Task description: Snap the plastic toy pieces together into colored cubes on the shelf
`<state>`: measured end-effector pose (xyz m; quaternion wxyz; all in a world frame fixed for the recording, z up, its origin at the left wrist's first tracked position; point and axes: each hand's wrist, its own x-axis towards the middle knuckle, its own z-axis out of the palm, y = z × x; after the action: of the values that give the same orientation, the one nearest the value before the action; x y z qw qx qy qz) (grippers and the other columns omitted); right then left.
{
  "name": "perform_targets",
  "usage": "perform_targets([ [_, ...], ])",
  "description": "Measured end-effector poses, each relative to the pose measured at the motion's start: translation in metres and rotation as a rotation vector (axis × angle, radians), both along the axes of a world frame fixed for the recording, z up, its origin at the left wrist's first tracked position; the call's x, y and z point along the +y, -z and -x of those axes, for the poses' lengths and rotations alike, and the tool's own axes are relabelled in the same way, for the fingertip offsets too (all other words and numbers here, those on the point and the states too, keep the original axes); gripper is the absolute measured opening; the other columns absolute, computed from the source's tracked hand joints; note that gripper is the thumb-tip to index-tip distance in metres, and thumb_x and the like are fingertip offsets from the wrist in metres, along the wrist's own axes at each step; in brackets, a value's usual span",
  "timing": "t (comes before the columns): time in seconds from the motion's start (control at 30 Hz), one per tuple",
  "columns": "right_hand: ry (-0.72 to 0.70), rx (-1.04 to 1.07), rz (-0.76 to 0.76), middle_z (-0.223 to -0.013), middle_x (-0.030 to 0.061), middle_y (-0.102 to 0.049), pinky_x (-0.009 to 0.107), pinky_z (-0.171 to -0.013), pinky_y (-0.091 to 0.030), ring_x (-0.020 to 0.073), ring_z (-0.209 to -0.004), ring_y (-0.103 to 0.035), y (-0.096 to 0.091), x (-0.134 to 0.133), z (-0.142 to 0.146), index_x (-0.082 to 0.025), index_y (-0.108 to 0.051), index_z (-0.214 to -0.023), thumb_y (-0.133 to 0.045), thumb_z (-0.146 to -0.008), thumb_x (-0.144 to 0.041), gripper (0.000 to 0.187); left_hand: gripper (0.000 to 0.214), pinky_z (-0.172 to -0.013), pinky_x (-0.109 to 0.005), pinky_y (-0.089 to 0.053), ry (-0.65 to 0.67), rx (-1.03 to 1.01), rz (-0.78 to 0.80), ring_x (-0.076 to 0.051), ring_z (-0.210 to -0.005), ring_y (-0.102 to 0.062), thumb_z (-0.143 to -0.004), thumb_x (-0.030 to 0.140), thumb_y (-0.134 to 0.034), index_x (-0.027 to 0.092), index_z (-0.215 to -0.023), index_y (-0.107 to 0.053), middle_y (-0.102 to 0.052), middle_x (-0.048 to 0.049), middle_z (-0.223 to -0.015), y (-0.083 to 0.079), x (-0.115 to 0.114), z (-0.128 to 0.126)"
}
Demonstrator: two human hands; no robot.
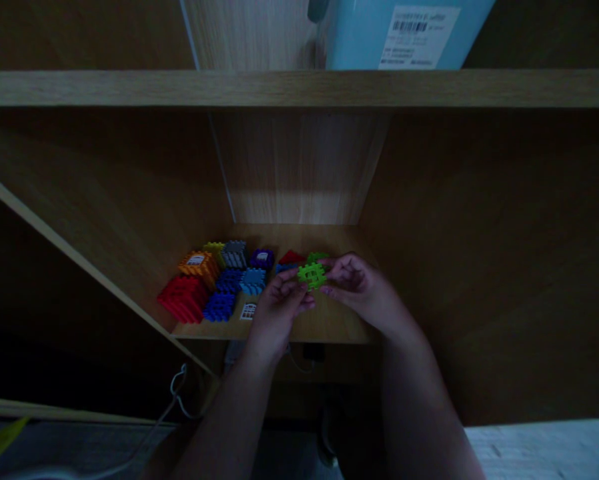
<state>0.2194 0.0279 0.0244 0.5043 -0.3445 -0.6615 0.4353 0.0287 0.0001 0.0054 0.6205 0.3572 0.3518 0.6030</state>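
Both of my hands reach onto a small wooden shelf (324, 327) inside a cabinet. Between them is a bright green toothed plastic tile (311, 275). My left hand (279, 308) pinches its left edge with closed fingers. My right hand (355, 283) grips its right edge, fingers curled. To the left of my hands lies a cluster of similar interlocking tiles: red (183, 299), blue (220, 305), light blue (253, 281), orange (198, 264), grey (235, 253) and purple (262, 258). A red tile (292, 257) and another green one (317, 255) lie just behind the held tile.
A wooden shelf board (299, 88) runs across above, carrying a light blue box (404, 33) with a barcode label. Cabinet walls close in on the left and right. A white cable (177, 400) hangs below the shelf at the left. The surroundings are dark.
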Motion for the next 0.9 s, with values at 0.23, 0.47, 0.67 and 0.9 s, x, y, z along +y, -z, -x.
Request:
perform_targets([
  [0.23,0.004,-0.007,-0.026,-0.132,0.0059,-0.073,0.048,-0.107,-0.061,0.0248,-0.121,-0.074,0.0,0.0,0.001,-0.029,-0.057,-0.097,-0.089,-0.082,-0.043,0.038,0.054,-0.07,-0.024,-0.059,-0.065,-0.009,-0.042,-0.011,-0.07,-0.069,-0.078,0.034,-0.092,0.019,-0.122,-0.064,-0.069,0.0048,-0.079,0.003,0.001,-0.003],
  [0.47,0.197,-0.132,-0.174,-0.125,0.0057,-0.075,0.046,-0.106,-0.056,0.0255,-0.123,-0.071,0.0,0.007,-0.006,-0.029,-0.055,-0.098,-0.085,-0.086,-0.037,0.033,0.052,-0.079,-0.028,-0.06,-0.063,-0.019,-0.046,-0.013,-0.08,-0.071,-0.084,0.041,-0.087,0.019,-0.124,-0.063,-0.075,-0.0011,-0.091,0.004,0.0,-0.004],
  [0.67,0.489,-0.257,-0.197,-0.122,0.0078,-0.077,0.044,-0.092,-0.054,0.0274,-0.11,-0.07,0.008,0.022,-0.009,-0.028,-0.055,-0.104,-0.08,-0.088,-0.046,0.035,0.031,-0.068,-0.025,-0.054,-0.036,0.012,-0.061,-0.012,-0.071,-0.065,-0.086,0.039,-0.082,0.017,-0.103,-0.069,-0.073,-0.0016,-0.082,0.004,-0.001,-0.006],
  [0.9,0.47,-0.265,-0.187,-0.122,0.01,-0.076,0.044,-0.094,-0.052,0.027,-0.107,-0.069,0.019,0.031,-0.003,-0.027,-0.053,-0.107,-0.077,-0.089,-0.047,0.036,0.022,-0.066,-0.024,-0.05,-0.01,0.075,-0.072,-0.011,-0.068,-0.062,-0.086,0.036,-0.08,0.017,-0.087,-0.067,-0.071,-0.001,-0.078,0.006,0.0,-0.007],
])
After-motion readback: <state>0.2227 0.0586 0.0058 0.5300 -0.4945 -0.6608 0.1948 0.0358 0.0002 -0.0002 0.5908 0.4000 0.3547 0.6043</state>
